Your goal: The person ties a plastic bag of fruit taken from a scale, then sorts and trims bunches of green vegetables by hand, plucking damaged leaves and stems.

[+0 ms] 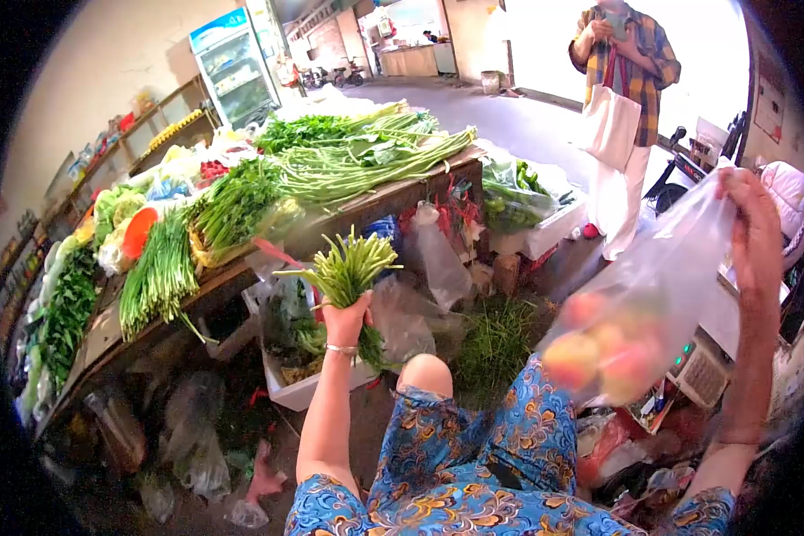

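My left hand (347, 320) is closed around a bunch of green-stemmed vegetables (353, 266), in front of the vegetable stall. The pale cut stem ends fan upward and leaves hang below my fist. On the right, my raised right hand (749, 201) grips the top of a clear plastic bag (665, 246). Round red and yellow fruits (607, 353) weigh down the bottom of the bag; blur hides whether they are peaches or apples. The bag hangs beside my right knee, above a small scale with a green-lit display (699, 368).
Long beans (357, 170) and bundled greens (161, 277) cover the wooden stall table. Underneath are a white foam box (317, 389) and loose plastic bags (196, 438). A person in a checked shirt (648, 67) stands beyond, carrying a white bag (612, 125). A glass-door fridge (237, 76) stands behind.
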Demonstrator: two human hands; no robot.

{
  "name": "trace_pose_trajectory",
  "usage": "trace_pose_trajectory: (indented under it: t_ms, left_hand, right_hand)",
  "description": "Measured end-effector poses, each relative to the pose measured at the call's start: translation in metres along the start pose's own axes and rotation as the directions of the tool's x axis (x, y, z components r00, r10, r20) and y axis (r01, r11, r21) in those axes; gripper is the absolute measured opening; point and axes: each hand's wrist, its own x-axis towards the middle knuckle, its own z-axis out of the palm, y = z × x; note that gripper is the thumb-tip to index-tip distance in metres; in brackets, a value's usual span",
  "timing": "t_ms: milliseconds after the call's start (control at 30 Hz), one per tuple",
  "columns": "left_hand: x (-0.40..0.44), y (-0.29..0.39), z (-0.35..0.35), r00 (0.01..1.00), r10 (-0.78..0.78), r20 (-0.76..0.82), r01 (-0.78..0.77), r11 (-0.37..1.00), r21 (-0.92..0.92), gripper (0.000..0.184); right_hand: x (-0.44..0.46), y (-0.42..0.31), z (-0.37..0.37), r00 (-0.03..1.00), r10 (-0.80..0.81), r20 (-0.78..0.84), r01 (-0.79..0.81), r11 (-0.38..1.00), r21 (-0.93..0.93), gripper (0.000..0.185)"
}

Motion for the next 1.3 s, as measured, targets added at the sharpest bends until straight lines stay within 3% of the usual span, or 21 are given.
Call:
trace_pose_trajectory:
  t_ms: [33,100,167,233,367,400,433,500,567,633,667,733,833,867,1000,1100,1200,1300]
  left_hand:
    - [-0.006,0.0,-0.003,1.0,-0.002,-0.005,0.002,1.0,0.004,0.012]
    - [-0.017,0.0,-0.013,0.999,-0.005,0.052,0.002,0.998,0.064,0.011]
    - [-0.026,0.002,-0.019,0.998,-0.013,0.066,0.005,0.994,0.113,0.01]
    - [-0.034,-0.001,-0.023,0.996,-0.001,0.086,-0.009,0.994,0.106,0.01]
    - [-0.056,0.012,-0.018,0.999,-0.01,0.051,0.006,0.996,0.084,0.012]
    - [-0.061,0.014,-0.018,0.999,-0.014,0.047,0.01,0.996,0.086,0.012]
    - [-0.066,0.015,-0.018,0.999,-0.007,0.04,0.003,0.996,0.091,0.009]
    - [-0.07,0.017,-0.019,0.999,0.001,0.034,-0.004,0.995,0.096,0.007]
    - [-0.08,0.016,-0.025,0.998,-0.02,0.062,0.013,0.995,0.101,0.007]
    - [-0.087,0.025,-0.025,1.0,-0.021,0.019,0.02,0.997,0.073,0.007]
    - [-0.09,0.026,-0.027,1.0,-0.03,0.006,0.03,0.996,0.078,0.007]
    - [-0.092,0.025,-0.035,0.999,-0.035,-0.019,0.036,0.993,0.109,0.007]
    - [-0.098,0.034,-0.038,0.997,-0.063,-0.036,0.067,0.992,0.111,0.008]
    - [-0.1,0.035,-0.038,0.997,-0.059,-0.053,0.063,0.994,0.092,0.008]
    - [-0.096,0.021,-0.051,0.996,-0.075,-0.039,0.079,0.99,0.12,0.019]
    - [-0.096,0.012,-0.051,0.987,-0.125,-0.106,0.136,0.985,0.106,0.021]
    - [-0.09,0.016,-0.045,0.992,-0.105,-0.07,0.11,0.991,0.071,0.02]
    - [-0.083,0.012,-0.044,0.994,-0.095,-0.058,0.098,0.994,0.053,0.017]
  right_hand:
    - [-0.016,-0.008,0.023,0.999,0.011,0.034,-0.011,1.0,0.001,0.018]
    - [-0.047,-0.006,0.064,0.993,0.016,0.118,-0.052,0.951,0.305,0.016]
    - [-0.083,-0.016,0.101,0.981,0.093,0.169,-0.163,0.87,0.465,0.016]
    - [-0.111,-0.028,0.125,0.929,0.08,0.362,-0.265,0.825,0.499,0.013]
    - [-0.15,-0.042,0.162,0.782,-0.079,0.618,-0.281,0.84,0.463,0.01]
    - [-0.159,-0.048,0.167,0.739,-0.029,0.673,-0.326,0.859,0.395,0.008]
    - [-0.166,-0.049,0.172,0.735,-0.127,0.666,-0.174,0.914,0.366,0.004]
    - [-0.174,-0.051,0.173,0.689,-0.182,0.701,-0.103,0.933,0.344,0.002]
    - [-0.182,-0.051,0.176,0.727,-0.187,0.661,-0.173,0.882,0.439,0.007]
    - [-0.182,-0.054,0.174,0.698,-0.326,0.637,-0.013,0.884,0.467,0.007]
    - [-0.183,-0.057,0.172,0.699,-0.318,0.64,-0.021,0.886,0.464,0.007]
    - [-0.183,-0.066,0.165,0.623,-0.427,0.655,0.13,0.883,0.452,0.008]
    - [-0.184,-0.076,0.169,0.609,-0.507,0.61,0.145,0.827,0.543,0.007]
    - [-0.179,-0.076,0.169,0.53,-0.546,0.649,0.225,0.828,0.513,0.007]
    - [-0.178,-0.052,0.192,0.626,-0.455,0.633,0.072,0.842,0.535,0.009]
    - [-0.171,-0.03,0.201,0.678,-0.374,0.633,0.059,0.886,0.461,0.009]
    - [-0.164,-0.018,0.199,0.698,-0.329,0.636,0.016,0.896,0.445,0.006]
    - [-0.17,-0.007,0.197,0.745,-0.18,0.642,-0.153,0.891,0.428,0.008]
